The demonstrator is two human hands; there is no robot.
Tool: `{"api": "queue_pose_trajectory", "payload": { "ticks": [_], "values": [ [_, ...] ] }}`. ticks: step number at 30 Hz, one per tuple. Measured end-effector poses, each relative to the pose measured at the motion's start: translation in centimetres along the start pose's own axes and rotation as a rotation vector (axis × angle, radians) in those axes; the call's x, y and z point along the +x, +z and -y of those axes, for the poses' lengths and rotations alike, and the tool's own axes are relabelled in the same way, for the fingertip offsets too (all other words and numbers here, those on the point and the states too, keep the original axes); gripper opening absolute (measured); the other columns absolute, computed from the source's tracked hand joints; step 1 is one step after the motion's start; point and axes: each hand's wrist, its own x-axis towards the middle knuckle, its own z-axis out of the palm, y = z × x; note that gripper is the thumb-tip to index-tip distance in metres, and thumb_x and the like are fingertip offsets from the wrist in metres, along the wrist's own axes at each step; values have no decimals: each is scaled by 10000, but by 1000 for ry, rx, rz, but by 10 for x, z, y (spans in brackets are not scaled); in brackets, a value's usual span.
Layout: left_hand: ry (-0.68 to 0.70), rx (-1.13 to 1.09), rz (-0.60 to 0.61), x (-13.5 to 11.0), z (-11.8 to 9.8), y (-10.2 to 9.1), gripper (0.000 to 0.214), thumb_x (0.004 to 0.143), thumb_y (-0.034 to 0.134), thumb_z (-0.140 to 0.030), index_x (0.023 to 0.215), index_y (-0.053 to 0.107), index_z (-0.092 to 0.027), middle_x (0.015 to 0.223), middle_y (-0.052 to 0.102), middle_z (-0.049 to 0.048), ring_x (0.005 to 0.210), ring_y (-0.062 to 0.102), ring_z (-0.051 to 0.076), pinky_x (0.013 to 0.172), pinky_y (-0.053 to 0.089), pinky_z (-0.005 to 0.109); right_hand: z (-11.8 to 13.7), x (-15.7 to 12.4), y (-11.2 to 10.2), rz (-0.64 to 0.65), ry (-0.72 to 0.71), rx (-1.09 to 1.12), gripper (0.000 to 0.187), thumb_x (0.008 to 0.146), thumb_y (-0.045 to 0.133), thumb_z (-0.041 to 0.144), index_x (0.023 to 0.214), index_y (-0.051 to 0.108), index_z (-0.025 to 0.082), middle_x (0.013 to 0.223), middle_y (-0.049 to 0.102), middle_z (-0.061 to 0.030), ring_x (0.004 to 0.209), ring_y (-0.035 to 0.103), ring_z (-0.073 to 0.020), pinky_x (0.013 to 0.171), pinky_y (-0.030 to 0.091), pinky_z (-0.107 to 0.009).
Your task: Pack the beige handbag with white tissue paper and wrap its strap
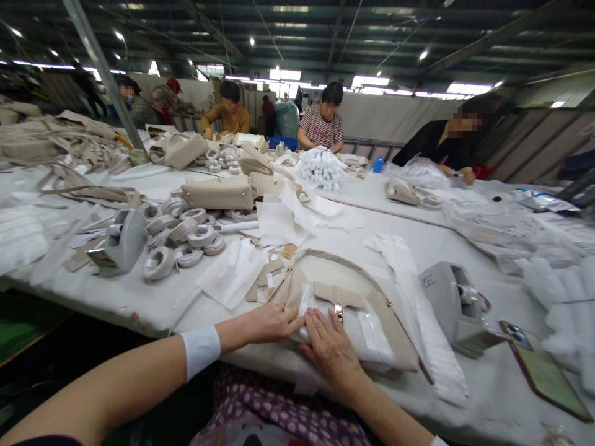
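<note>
A beige handbag (400,337) with a flap and metal clasp lies before me, its strap curving behind it. White wrapping (346,334) covers much of its front, with a glossy strip of clear tape at the right. At the bag's left side, my left hand (269,321) has its fingers bent and close together on the wrapping's edge; the thumb is partly hidden. Beside it, my right hand (332,350) lies flat on the wrapping below the clasp, fingers stretched out. A white band circles my left wrist.
Grey tape dispensers stand left (121,241) and right (449,303). A phone (543,365) lies at far right, near a long white padded roll (430,322). Rolled straps (188,232), white sheets (235,272) and more beige bags (218,193) cover the left. Several people work across the table.
</note>
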Motion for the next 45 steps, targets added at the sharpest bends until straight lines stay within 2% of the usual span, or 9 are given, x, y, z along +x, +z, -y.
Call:
{"api": "queue_pose_trajectory", "payload": {
  "ticks": [10, 13, 16, 22, 28, 31, 34, 41, 45],
  "values": [
    [-88, -101, 90, 0, -10, -7, 293, 902, 503, -181, 1193, 499, -149, 973, 635, 80, 792, 625, 195, 647, 521, 292, -6, -1, 0, -63, -122, -80, 362, 874, 457, 192, 1181, 561, 30, 1179, 617, -219, 1129, 558, -297, 1027, 403, -482],
    [-182, -144, 87, 2, -20, -12, 546, 825, 629, -466, 1239, 485, -140, 1201, 576, 158, 1078, 561, 300, 880, 486, 453, -10, -1, 2, -74, -163, -113, 352, 863, 433, 139, 1165, 571, 20, 1186, 614, -221, 1138, 556, -291, 1003, 437, -456],
    [-244, -103, -21, 4, -30, -4, 788, 745, 628, -643, 1313, 440, -130, 1375, 455, 190, 1293, 366, 398, 1034, 292, 625, -13, 1, 4, -64, -169, -125, 344, 874, 429, 119, 1172, 566, 16, 1194, 609, -225, 1143, 557, -278, 1003, 446, -440],
    [-205, 38, -237, 3, -32, 39, 365, 926, 465, -161, 1289, 477, -117, 1229, 601, 128, 1107, 579, 272, 916, 467, 396, -13, 11, 8, -44, -95, -68, 337, 903, 454, 221, 1155, 580, 36, 1182, 617, -214, 1135, 561, -277, 1016, 436, -444],
    [-173, 58, -196, 0, -27, 48, 332, 933, 401, -111, 1253, 487, -83, 1218, 601, 152, 1118, 577, 244, 922, 476, 342, -1, -22, -24, -87, -28, 39, 341, 901, 462, 166, 1223, 548, 94, 1265, 584, -169, 1252, 466, -270, 1086, 307, -522],
    [-154, 40, -169, 1, -27, 50, 330, 921, 413, -91, 1243, 485, -72, 1213, 600, 162, 1123, 573, 253, 918, 477, 349, 12, -60, -38, 24, -83, 114, 453, 852, 394, 43, 1279, 516, 135, 1340, 536, -122, 1306, 402, -247, 1095, 281, -503],
    [-142, 33, -140, 2, -26, 49, 327, 924, 420, -103, 1245, 478, -78, 1208, 602, 161, 1124, 570, 255, 911, 480, 356, 22, -82, -31, 116, -21, 156, 521, 820, 385, 7, 1307, 494, 159, 1372, 502, -123, 1292, 410, -252, 1055, 328, -497],
    [-145, 51, -95, 4, -26, 41, 328, 921, 426, -129, 1242, 480, -90, 1221, 597, 154, 1122, 571, 246, 891, 489, 342, 28, -60, -13, -83, 105, 299, 192, 893, 484, 111, 991, 631, 187, 1089, 634, -101, 1031, 544, -221, 905, 441, -398],
    [-159, 50, -92, 8, -29, 41, 329, 900, 451, -116, 1224, 498, -87, 1211, 605, 152, 1111, 577, 252, 881, 501, 339, 34, -51, -9, -158, 106, 307, 183, 906, 441, 101, 931, 611, 163, 1075, 629, -105, 1016, 542, -223, 861, 442, -375]
  ]
}}
